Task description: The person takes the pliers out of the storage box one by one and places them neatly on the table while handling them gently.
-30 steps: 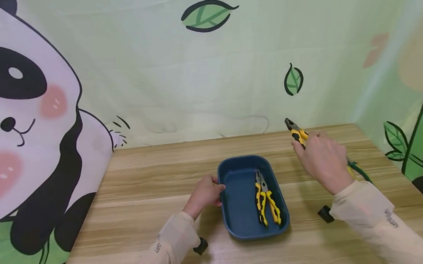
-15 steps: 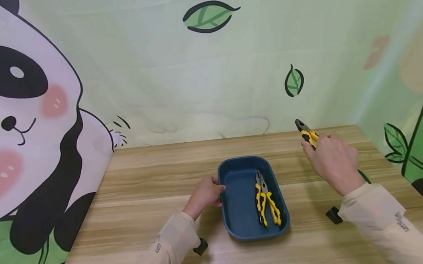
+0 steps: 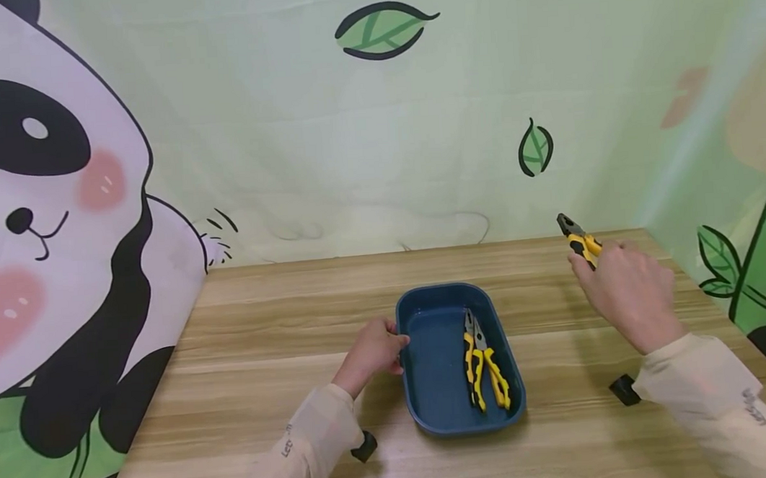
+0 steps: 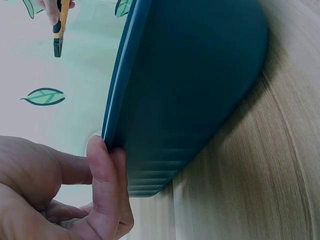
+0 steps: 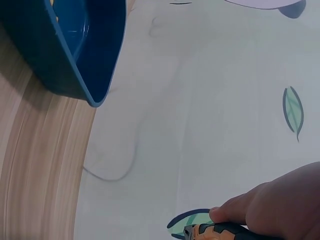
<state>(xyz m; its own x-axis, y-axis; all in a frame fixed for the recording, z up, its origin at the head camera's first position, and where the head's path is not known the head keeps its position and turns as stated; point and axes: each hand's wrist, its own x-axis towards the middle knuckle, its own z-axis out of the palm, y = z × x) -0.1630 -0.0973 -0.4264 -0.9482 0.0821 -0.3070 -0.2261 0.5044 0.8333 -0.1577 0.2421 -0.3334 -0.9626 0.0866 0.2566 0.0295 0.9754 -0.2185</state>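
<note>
A blue plastic tray (image 3: 430,402) stands on the wooden table, with my left hand (image 3: 372,349) pinching its left rim between thumb and fingers. Two pairs of pliers with yellow and black handles lie side by side along the tray's right side: one pair (image 3: 471,364) and a wider-spread pair (image 3: 496,377). In the left wrist view, the fingers (image 4: 105,185) are right at the tray's rim. Off to the right, above the table, my right hand (image 3: 629,291) grips combination pliers (image 3: 581,239) by their yellow and black handles, jaws pointing up and left. The lower handles are hidden in that palm.
The wooden table (image 3: 282,302) ends at a pale green wall cloth (image 3: 287,150) printed with leaves and a panda. Black wrist straps' blocks show under each sleeve, such as the right block (image 3: 625,390).
My right hand has moved to the right with the combination pliers. A green-handled tool seen behind that hand earlier is now hidden. The left hand and tray have stayed put.
</note>
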